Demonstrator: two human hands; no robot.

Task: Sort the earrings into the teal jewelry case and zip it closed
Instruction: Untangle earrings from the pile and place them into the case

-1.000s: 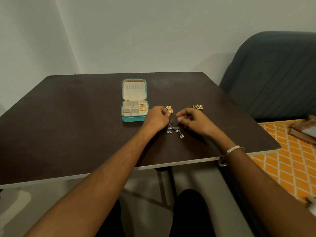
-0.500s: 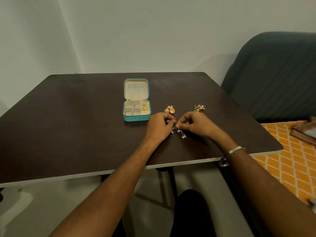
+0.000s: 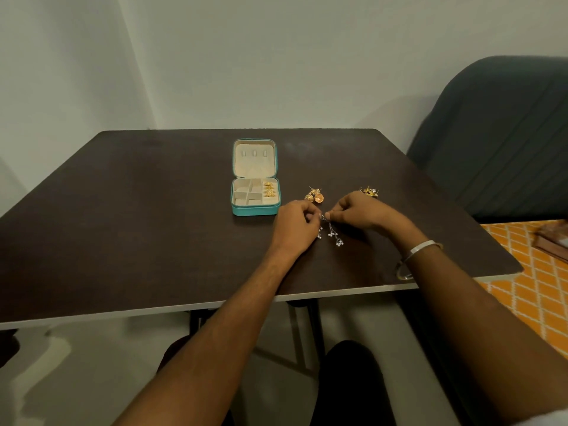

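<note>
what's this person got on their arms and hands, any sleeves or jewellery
Both forearms are bare, with no sleeves in view up to the frame's edge. The right wrist carries a plain silver metal bangle, a smooth, narrow band that sits loosely. The left hand and right hand wear no gloves. No watch shows. Rings cannot be told from this view.

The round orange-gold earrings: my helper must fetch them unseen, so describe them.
On the dark table, look just right of the open teal case, beyond the left hand. The pair are round orange-gold discs, unlike the silver dangling earrings.
</note>
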